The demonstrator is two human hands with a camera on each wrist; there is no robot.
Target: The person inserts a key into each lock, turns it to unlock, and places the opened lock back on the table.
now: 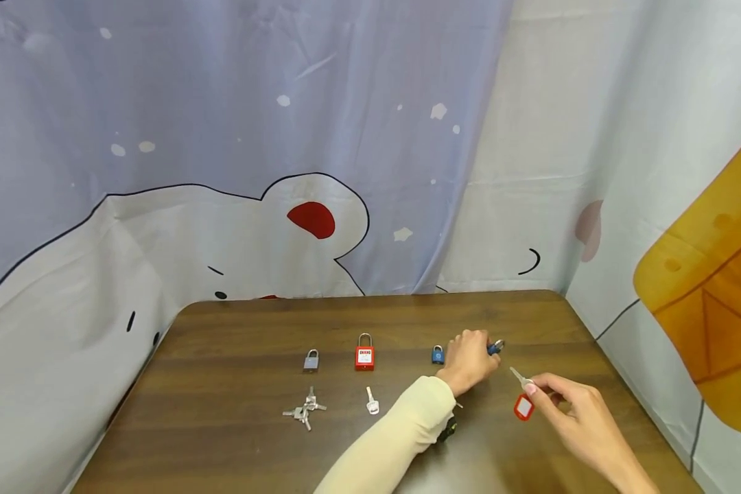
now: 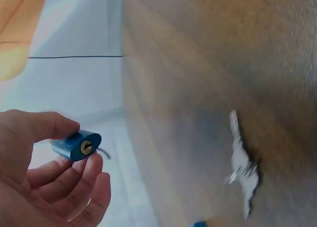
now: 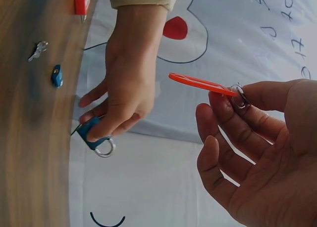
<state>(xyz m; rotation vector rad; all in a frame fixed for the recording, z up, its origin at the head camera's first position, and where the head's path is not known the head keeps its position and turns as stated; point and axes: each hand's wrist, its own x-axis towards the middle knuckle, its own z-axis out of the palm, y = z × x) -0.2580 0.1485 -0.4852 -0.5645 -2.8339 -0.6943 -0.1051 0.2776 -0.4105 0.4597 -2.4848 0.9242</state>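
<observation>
My left hand (image 1: pixel 467 361) grips a blue padlock (image 2: pixel 77 145) between thumb and fingers; its brass keyhole shows in the left wrist view. The metal shackle sticks out from the hand in the right wrist view. To the right, my right hand (image 1: pixel 583 422) pinches a silver key (image 1: pixel 519 375) between thumb and forefinger, its blade pointing toward the padlock but apart from it. From the key hangs a red key tag (image 1: pixel 523 407) with a white label, joined by a metal ring (image 3: pixel 239 96). The key blade is hidden in the right wrist view.
On the wooden table (image 1: pixel 234 329) stand a grey padlock (image 1: pixel 311 361), a red padlock (image 1: pixel 364 357) and another blue padlock (image 1: pixel 438 355). Nearer lie a bunch of keys (image 1: pixel 305 410) and a silver key with a pale head (image 1: pixel 372 405). A printed curtain (image 1: pixel 234 137) hangs behind.
</observation>
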